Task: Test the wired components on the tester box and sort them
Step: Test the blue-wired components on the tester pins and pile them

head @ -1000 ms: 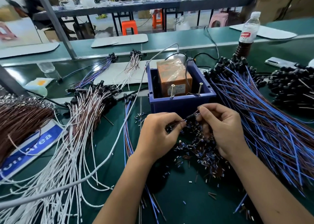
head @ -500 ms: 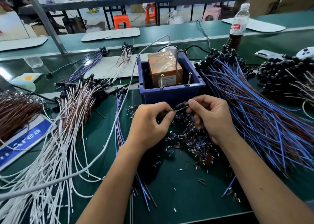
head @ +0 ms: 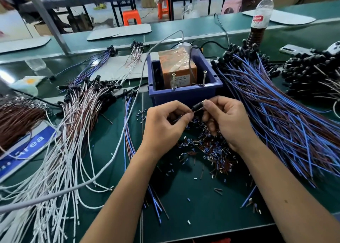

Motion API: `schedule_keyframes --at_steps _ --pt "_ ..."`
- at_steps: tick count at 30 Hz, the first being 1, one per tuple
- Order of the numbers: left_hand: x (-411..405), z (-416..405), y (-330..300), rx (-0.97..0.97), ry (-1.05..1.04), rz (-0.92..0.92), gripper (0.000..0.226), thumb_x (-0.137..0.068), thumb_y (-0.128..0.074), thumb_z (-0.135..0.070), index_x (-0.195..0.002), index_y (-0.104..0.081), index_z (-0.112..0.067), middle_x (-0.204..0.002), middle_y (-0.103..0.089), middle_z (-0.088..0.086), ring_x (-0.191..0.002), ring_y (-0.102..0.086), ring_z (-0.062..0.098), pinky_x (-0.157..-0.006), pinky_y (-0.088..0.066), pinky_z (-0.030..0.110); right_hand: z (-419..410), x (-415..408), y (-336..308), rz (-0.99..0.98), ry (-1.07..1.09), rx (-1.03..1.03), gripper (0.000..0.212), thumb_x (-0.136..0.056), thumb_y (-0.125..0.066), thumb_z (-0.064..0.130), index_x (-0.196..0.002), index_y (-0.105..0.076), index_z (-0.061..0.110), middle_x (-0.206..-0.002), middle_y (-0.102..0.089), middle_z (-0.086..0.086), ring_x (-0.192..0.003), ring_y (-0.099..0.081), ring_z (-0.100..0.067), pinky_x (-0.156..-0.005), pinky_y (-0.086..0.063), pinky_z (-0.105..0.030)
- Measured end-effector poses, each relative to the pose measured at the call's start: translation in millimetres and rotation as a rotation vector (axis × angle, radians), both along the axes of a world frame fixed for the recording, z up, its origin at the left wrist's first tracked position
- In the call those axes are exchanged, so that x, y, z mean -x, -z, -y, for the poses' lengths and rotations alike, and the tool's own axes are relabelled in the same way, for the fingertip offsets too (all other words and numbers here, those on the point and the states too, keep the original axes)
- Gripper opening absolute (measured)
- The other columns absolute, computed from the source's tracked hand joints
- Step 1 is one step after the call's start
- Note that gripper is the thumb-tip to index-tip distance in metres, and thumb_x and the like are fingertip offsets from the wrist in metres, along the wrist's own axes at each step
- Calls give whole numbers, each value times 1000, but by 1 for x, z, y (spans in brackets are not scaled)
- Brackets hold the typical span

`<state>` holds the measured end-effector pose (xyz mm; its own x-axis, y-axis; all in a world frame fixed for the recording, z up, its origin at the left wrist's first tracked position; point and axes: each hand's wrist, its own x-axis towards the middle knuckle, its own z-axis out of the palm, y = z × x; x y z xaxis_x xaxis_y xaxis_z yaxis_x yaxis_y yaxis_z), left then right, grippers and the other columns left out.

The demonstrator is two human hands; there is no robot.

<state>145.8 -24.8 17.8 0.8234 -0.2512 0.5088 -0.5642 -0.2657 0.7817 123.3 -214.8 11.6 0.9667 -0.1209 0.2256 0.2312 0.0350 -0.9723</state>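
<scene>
A blue tester box [head: 185, 95] stands at mid-table with an orange unit [head: 176, 66] inside and two upright screws [head: 204, 78] at its front rim. Just in front of it, my right hand [head: 228, 121] pinches the black head of a wired component [head: 197, 107]. My left hand [head: 165, 125] pinches the component's thin leads. A big fan of blue and brown wired components [head: 276, 110] lies to the right. White and brown ones [head: 77, 117] lie to the left.
Cut insulation bits [head: 207, 150] litter the green mat below my hands. A small blue-wire bundle [head: 128, 132] lies left of them. A grey cable [head: 128, 113] crosses the table. A bottle [head: 259, 21] and a phone [head: 294, 49] sit at the back right.
Both hands stay together on the same component in front of the box, lifting it slightly toward the box's front wall. The view has tilted a little.
</scene>
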Motion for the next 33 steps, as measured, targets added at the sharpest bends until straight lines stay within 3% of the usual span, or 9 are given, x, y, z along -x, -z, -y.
schedule_keyframes --at_steps 3,8,12,14,20,24,28,30,33 --pt "0 0 -1 35 25 -108 8 -88 -80 -15 -82 -76 -19 -70 -70 -3 -63 -63 12 -58 -50 30 -1 1 -2 0 27 13 22 -104 -64 22 -82 -67 17 -63 -65 -4 -39 -48 -13 -35 -38 -23" --pt "-1 -7 -5 155 -23 -149 10 -88 -77 -16 -78 -75 -17 -67 -70 5 -59 -61 25 -57 -49 34 9 0 -6 -5 156 -100 20 -104 -64 22 -86 -65 15 -66 -63 -1 -43 -47 -11 -37 -39 -23" --pt "1 -1 -5 364 63 -246 10 -91 -74 -10 -82 -72 -8 -69 -72 4 -63 -66 13 -63 -50 20 -9 4 -4 6 -11 -49 10 -96 -73 25 -93 -76 16 -69 -67 -6 -42 -49 -14 -36 -39 -23" --pt "3 5 -3 404 126 -295 10 -92 -72 -7 -84 -69 -1 -70 -71 8 -64 -68 15 -64 -51 20 -20 6 -3 53 -108 -70 13 -92 -73 28 -93 -79 15 -71 -67 -8 -40 -47 -14 -36 -38 -21" --pt "6 9 -2 344 175 -340 10 -94 -70 -5 -85 -71 -1 -69 -72 7 -54 -59 2 -56 -43 10 -17 5 -3 -5 -140 -212 10 -86 -75 26 -92 -81 20 -68 -67 -11 -41 -45 -10 -37 -34 -19" --pt "7 10 -3 327 78 -249 10 -95 -70 -5 -86 -70 -8 -73 -74 6 -63 -67 8 -63 -49 15 -17 4 -7 -18 -77 -237 9 -85 -76 28 -87 -78 20 -73 -66 -5 -43 -45 -10 -36 -33 -19" --pt "8 9 -4 405 -121 -79 11 -96 -71 -10 -87 -71 -17 -75 -73 5 -70 -69 18 -69 -54 28 -14 6 -13 13 -95 -308 10 -100 -61 23 -94 -61 16 -96 -75 -11 -46 -51 -14 -38 -34 -20" --pt "8 8 -5 442 -232 4 13 -96 -72 -13 -87 -71 -22 -72 -72 3 -66 -67 15 -67 -52 23 -13 6 -15 31 -58 -327 12 -106 -55 17 -95 -57 15 -92 -76 -12 -45 -51 -14 -37 -34 -20" --pt "5 6 -5 491 -333 66 5 -95 -74 -13 -92 -71 -15 -68 -69 1 -64 -66 16 -66 -50 23 -11 7 -14 119 111 -180 15 -105 -61 14 -91 -67 15 -77 -72 -7 -42 -47 -13 -38 -34 -20"
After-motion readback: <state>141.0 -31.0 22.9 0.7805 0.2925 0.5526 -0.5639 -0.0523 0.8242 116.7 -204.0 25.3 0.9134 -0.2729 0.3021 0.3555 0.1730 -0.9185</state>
